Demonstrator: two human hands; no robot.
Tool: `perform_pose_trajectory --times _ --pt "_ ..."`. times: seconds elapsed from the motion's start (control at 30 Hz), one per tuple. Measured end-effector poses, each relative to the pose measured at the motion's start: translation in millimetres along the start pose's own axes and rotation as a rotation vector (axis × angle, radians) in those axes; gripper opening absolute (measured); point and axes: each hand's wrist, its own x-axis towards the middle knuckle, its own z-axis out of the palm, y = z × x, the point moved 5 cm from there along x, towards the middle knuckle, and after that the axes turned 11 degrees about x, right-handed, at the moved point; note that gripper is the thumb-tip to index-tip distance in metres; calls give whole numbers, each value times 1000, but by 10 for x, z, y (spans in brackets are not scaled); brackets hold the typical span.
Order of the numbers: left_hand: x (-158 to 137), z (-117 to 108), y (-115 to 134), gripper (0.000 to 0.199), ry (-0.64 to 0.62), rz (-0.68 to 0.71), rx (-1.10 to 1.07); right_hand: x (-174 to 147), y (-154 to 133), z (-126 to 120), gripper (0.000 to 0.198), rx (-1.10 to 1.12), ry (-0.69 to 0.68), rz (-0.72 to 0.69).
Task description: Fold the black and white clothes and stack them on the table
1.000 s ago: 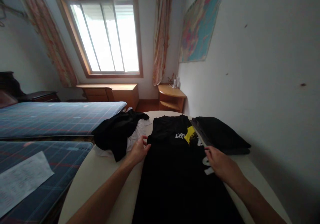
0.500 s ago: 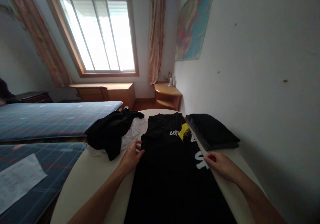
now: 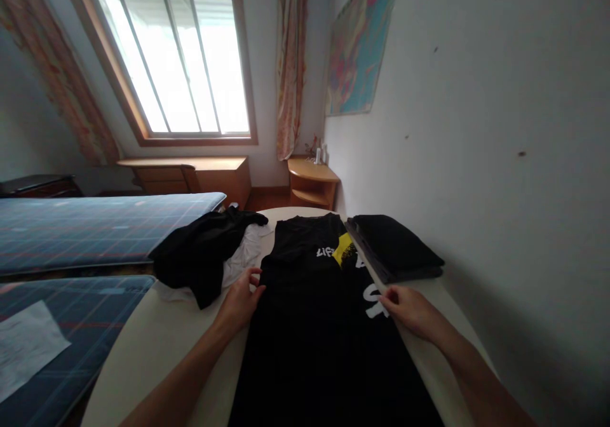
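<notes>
White lettering (image 3: 325, 252) on the black garment (image 3: 324, 332) reads "Lif", its last letter unclear beside the yellow patch (image 3: 344, 249); down one side run larger white letters (image 3: 370, 293), among them an "S"; marks on the paper sheet (image 3: 29, 347) and wall map (image 3: 359, 46) are too blurred to read

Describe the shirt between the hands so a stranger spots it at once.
From the window, come nearer to the pale table. In its middle, the black shirt lies between the left hand and right hand. Unlike the rumpled heap to its left or the folded stack to its right, it is spread flat, showing white letters and a yellow patch.
</notes>
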Motion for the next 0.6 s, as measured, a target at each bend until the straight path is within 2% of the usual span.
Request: perform_pose_trajectory --times 0.13,0.3,0.47,0.6 --pt "21 -21 -29 33 6 -33 49 4 -20 -8 18 -44 70 27" --pt "-7 -23 -103 44 -103 -94 -12 -5 -32 36 16 -4 56 39" --pt "-124 -34 -145 73 -296 -190 -136 -128 37 73 36 136 -80 33" --pt "-176 -78 -132 64 -353 -202 -143 -342 29 108 50 132 -142 22"
